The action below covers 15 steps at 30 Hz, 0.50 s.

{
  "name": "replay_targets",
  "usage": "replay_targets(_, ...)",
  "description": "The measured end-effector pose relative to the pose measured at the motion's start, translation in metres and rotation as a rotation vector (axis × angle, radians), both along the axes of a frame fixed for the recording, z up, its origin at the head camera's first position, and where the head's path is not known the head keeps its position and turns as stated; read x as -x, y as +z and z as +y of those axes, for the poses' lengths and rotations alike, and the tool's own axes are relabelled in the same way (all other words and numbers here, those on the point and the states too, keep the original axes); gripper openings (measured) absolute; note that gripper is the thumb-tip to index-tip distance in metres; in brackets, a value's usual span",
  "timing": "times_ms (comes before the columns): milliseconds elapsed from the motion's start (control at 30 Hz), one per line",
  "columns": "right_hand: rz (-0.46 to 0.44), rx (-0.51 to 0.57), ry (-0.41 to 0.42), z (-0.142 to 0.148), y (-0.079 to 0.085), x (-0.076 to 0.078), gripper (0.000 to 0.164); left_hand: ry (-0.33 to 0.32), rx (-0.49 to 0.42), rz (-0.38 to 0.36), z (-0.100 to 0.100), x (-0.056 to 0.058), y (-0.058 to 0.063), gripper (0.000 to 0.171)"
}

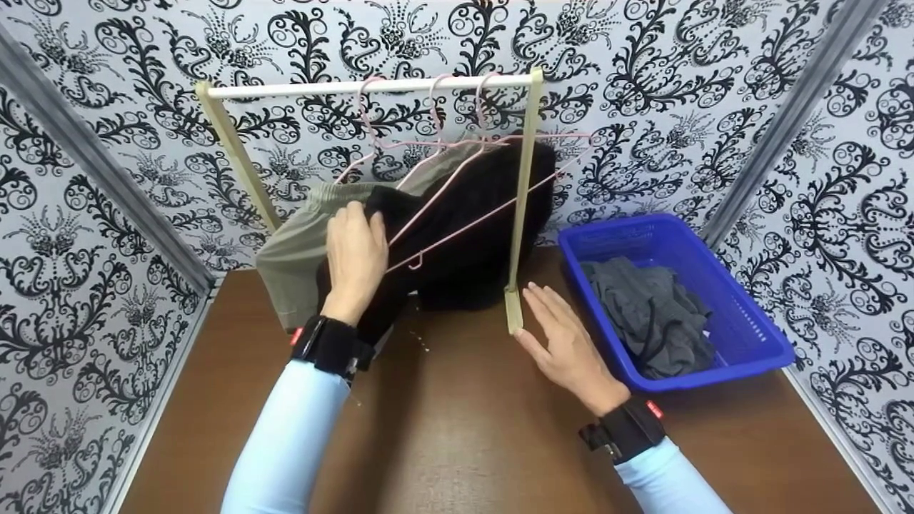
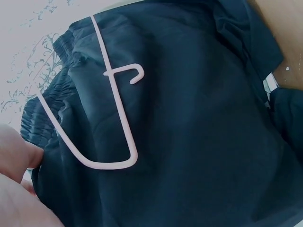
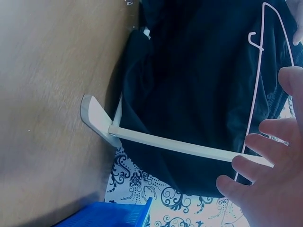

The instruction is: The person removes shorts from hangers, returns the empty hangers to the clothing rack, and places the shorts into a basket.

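Observation:
Black shorts [image 1: 471,207] with an elastic waistband hang at the rack, and a pink hanger [image 2: 120,106] with a small side hook lies across their front. My left hand [image 1: 353,257] pinches the waistband near its left end; some of its fingers are hidden behind the cloth. Khaki shorts [image 1: 285,250] hang just behind, partly covered by the black ones. Apart from the cloth, my right hand [image 1: 568,350] is held with its fingers straight, beside the foot of the rack's right leg [image 1: 527,157]. It holds nothing.
A white rod [image 1: 285,90] tops the rack and carries several pink hangers at its right half. On the right stands a blue basket [image 1: 735,321] with a crumpled dark grey garment [image 1: 650,314] inside. Patterned walls enclose the brown table [image 1: 457,428].

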State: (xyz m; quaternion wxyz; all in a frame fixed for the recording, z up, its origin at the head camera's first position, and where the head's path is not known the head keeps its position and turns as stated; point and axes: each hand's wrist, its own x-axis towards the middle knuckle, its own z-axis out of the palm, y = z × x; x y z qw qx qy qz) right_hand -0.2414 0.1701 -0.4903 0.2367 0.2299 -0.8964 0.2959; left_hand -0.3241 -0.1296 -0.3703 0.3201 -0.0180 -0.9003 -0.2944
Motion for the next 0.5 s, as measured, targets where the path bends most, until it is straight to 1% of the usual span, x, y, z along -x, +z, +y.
replay_targets(300, 0.019, -0.008, 0.01, -0.0024, 0.0032, 0.003, 0.061, 0.005, -0.02, 0.0, -0.0045, -0.002, 0.0075, 0.025)
replay_targets(500, 0.021, -0.007, 0.007, -0.0032, 0.0048, 0.004, 0.061, 0.008, -0.025, 0.029, -0.0101, -0.0035, 0.0106, 0.025)
